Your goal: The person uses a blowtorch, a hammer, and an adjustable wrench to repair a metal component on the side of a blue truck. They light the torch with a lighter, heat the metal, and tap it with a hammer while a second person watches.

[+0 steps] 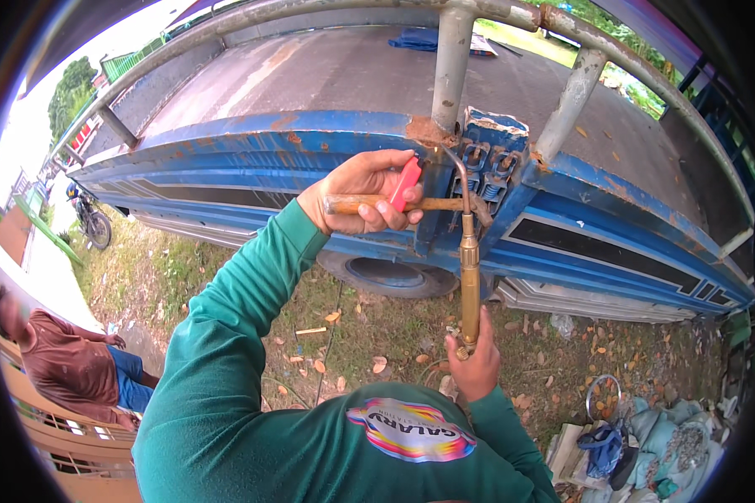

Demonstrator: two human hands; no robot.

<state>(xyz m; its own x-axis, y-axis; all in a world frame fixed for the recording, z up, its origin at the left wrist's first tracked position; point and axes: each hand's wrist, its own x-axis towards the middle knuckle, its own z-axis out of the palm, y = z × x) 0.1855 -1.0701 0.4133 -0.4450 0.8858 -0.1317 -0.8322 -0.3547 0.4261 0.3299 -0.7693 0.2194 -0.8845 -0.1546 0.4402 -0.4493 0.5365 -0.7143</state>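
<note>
The left hand (pixel 352 180) is closed round two things at once, a pinkish-red lighter (pixel 406 183) held upright near the fingertips and a wooden-handled hammer (pixel 440 204) lying crosswise through the grip; the right hand (pixel 478 365) is wrapped about the lower end of a brass torch (pixel 470 272), fingers at the valve; neither hand has room to spare. The step in hand looks to be lighting the torch, since the lighter's top stands just beside its bent tip; whether a flame has caught is too small to tell. The next move seems to call for a steady nozzle, a spark close to it and fine control at the valve, with the left fingers clear of the outlet; the hammer could hamper that hand.

The torch stands nearly upright in front of the truck bed, its body dull gold, its neck thin, darker and curving left at the top; the hammer's head sits just beside that neck, its handle worn brown. Beyond are a grey post (pixel 450 67) with a rusted foot, blue side panels (pixel 226 172) and springs (pixel 490 189) at the corner; below, a tyre (pixel 341 270); far left, a person in a brown shirt (pixel 71 360).
</note>
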